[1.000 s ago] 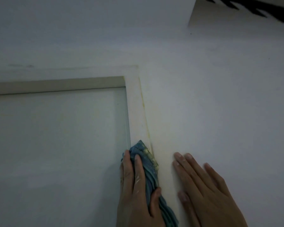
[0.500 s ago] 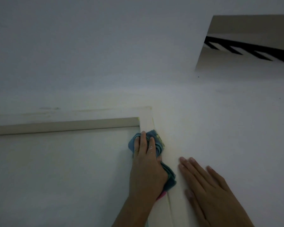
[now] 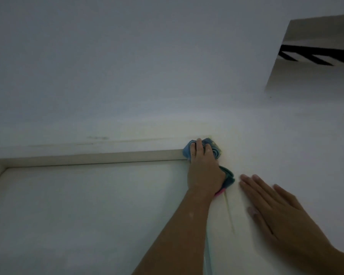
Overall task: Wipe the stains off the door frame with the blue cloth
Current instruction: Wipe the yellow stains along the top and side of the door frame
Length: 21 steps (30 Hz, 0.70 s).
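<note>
The pale door frame (image 3: 87, 156) shows dark smudges (image 3: 97, 138) along its top. At its upper right corner my left hand (image 3: 204, 172) clutches the bunched blue cloth (image 3: 215, 151) against it. My right hand (image 3: 276, 207) lies flat, fingers straight, on the wall (image 3: 286, 145).

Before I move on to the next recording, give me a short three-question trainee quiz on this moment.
1. Multiple choice: where on the door frame is the blue cloth? A) top right corner B) left upright C) middle of the top rail
2. True or false: the right hand holds the cloth.
3. Fill in: the right hand lies flat on the ____.

Key
1. A.
2. False: the left hand holds it.
3. wall.
</note>
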Each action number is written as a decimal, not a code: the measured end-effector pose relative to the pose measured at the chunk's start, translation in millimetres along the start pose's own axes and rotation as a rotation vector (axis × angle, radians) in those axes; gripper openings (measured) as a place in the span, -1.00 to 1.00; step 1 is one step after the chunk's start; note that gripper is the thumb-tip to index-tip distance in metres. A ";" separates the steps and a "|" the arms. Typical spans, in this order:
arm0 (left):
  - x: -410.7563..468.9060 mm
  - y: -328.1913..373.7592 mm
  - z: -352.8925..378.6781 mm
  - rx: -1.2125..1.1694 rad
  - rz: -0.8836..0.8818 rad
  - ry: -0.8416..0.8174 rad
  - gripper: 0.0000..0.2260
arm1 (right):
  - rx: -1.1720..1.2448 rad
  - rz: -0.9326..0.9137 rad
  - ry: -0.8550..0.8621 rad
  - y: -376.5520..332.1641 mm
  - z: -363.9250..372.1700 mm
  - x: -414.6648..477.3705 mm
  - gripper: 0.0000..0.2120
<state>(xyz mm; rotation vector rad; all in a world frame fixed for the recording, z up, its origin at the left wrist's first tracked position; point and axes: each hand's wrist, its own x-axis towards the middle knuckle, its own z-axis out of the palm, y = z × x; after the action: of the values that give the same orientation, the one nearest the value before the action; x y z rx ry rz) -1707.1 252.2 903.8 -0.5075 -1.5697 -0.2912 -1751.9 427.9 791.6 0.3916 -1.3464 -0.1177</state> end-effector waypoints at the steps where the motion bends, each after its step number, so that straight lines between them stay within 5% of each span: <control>1: -2.8 -3.4 -7.6 0.002 -0.014 -0.016 -0.38 | 0.020 -0.004 -0.007 -4.3 2.4 2.7 -0.45; 7: -40.9 -11.8 -21.0 -0.096 -0.064 -0.070 -0.38 | 0.073 0.101 -0.129 5.9 13.9 -2.9 -0.45; 14: -132.1 -59.5 -72.1 -0.256 -0.183 0.115 -0.51 | 0.143 0.188 -0.141 -20.8 14.3 -8.4 -0.43; 21: -242.3 -84.6 -98.2 -0.866 -0.421 0.152 -0.70 | 0.186 0.152 -0.237 -74.2 -32.6 -43.7 -0.33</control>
<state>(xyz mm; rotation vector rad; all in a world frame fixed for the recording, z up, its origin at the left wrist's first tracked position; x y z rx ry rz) -1661.8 97.7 681.1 -0.7836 -1.3367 -1.3304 -1720.1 379.0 720.3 0.4400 -1.6220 0.0907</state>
